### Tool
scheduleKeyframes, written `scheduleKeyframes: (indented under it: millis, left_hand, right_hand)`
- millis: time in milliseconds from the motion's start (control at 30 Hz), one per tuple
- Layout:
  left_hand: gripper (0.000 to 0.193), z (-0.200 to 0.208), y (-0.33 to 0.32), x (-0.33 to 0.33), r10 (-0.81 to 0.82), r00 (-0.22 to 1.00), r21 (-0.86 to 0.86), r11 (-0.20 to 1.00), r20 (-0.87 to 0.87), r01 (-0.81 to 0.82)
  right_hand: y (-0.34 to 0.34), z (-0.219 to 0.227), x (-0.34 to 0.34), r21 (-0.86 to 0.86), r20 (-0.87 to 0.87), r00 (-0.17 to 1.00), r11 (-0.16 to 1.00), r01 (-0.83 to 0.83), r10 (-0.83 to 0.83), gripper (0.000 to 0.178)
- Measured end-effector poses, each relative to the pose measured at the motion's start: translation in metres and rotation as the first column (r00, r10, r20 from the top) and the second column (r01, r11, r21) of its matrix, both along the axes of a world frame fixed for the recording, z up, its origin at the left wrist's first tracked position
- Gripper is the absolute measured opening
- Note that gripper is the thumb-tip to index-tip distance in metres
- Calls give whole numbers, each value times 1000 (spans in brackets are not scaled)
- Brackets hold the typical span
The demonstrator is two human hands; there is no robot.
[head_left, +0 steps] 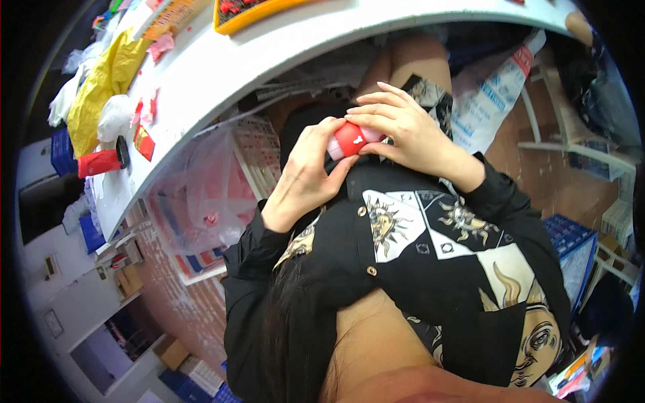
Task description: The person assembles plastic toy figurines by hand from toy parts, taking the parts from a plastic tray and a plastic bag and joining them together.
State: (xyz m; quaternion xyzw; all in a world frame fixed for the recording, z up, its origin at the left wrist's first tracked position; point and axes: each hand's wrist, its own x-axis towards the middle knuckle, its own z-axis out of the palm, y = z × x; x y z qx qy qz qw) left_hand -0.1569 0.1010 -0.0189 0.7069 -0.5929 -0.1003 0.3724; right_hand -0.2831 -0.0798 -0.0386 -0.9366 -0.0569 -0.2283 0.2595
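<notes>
Above my lap, both hands hold a small rounded red-and-pink object (351, 139) with a little white figure on its red band. My left hand (306, 164) grips its left end, with the thumb below and the fingers along the top. At the other end, my right hand (410, 131) pinches it between the thumb and the bent fingers, hiding part of the pink side. What exactly the object is, I cannot make out.
A white table (262, 57) curves ahead, bearing a yellow tray (232, 23) of small red pieces, a yellow bag (101, 87), a red cylinder (101, 163) with a black end and a red packet (144, 142). Clear plastic (195, 195) lines a bin below. A white sack (494, 101) stands right.
</notes>
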Motion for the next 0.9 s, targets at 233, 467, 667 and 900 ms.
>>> scheduleKeyframes:
  millis: [233,467,667,900]
  left_hand:
    - [55,-43,12,-8,-101,993,83,991,-61,106]
    - [51,-48,15,-1,-33,990,137,989,-139,52]
    - [56,-30,4,9,-150,45,-156,964,-988,-216]
    - [79,-30,-7,6,-307,37,-303,900,-951,-312]
  right_hand:
    - [12,-51,-5,96,-65,977,976,-198,204,42]
    - [0,-48,8,102,-182,963,978,-183,200,47]
    - [-9,-15,23,954,53,993,298,-18,-110,57]
    - [32,6,20,991,1,988,128,-22,158,52]
